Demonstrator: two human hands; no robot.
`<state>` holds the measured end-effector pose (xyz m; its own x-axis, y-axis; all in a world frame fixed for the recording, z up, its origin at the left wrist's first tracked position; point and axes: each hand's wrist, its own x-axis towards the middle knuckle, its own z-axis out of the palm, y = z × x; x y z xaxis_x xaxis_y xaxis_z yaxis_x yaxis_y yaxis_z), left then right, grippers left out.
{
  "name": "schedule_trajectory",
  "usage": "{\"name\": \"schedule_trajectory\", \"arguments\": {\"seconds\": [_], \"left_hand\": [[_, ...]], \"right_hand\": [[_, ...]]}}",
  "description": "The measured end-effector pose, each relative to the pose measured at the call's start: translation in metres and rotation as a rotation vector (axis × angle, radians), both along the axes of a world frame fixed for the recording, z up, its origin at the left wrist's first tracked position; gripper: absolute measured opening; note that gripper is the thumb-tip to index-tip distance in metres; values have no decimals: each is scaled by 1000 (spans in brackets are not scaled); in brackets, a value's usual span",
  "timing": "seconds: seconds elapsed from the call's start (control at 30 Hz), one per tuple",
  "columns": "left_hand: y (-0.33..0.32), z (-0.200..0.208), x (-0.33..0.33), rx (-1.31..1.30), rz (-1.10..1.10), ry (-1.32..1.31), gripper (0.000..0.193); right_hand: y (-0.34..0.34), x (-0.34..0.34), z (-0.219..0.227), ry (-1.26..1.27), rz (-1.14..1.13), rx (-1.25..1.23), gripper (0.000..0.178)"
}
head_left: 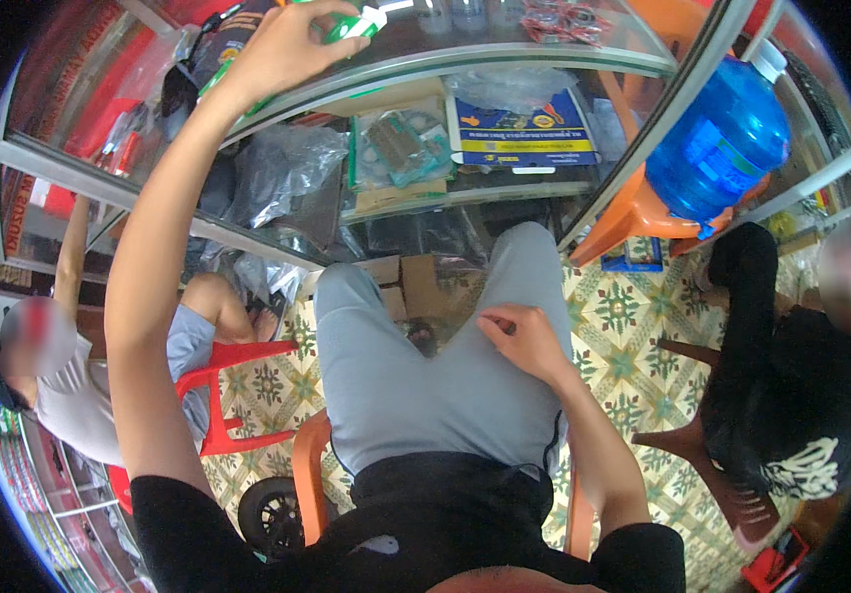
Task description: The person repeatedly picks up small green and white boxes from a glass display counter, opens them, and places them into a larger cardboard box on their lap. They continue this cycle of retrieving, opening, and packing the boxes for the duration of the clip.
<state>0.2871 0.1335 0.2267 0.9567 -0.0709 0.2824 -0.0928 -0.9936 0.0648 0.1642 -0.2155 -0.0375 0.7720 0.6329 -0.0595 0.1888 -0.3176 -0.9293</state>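
My left hand (292,51) is stretched out over the glass counter (504,54) at the top. Its thumb and fingers close around a small green and white container (356,27), whose far side runs close to the picture's edge. More green shows beside the wrist, partly covered by the arm. My right hand (527,344) rests on my right thigh, fingers curled in loosely, with nothing to be made out in them.
Below the glass top, a shelf holds a blue and yellow box (524,130), clear plastic bags (292,168) and teal-wrapped parts (407,148). A blue water jug (722,138) stands on an orange stool (611,212) at right. People sit on both sides; a wheel (272,519) lies lower left.
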Motion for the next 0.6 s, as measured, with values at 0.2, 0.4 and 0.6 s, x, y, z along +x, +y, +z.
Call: {"name": "schedule_trajectory", "arguments": {"seconds": [0.2,0.4,0.6], "left_hand": [[-60,-21,-88,-648,-295,18,49],[-80,-80,-190,-1130,-416,123,56],[-115,-141,-266,-1596,-304,204,56]], "right_hand": [[-4,5,8,-32,-157,55,20],[-12,67,93,-423,-236,65,19],[3,170,205,-847,-506,-115,36]]}}
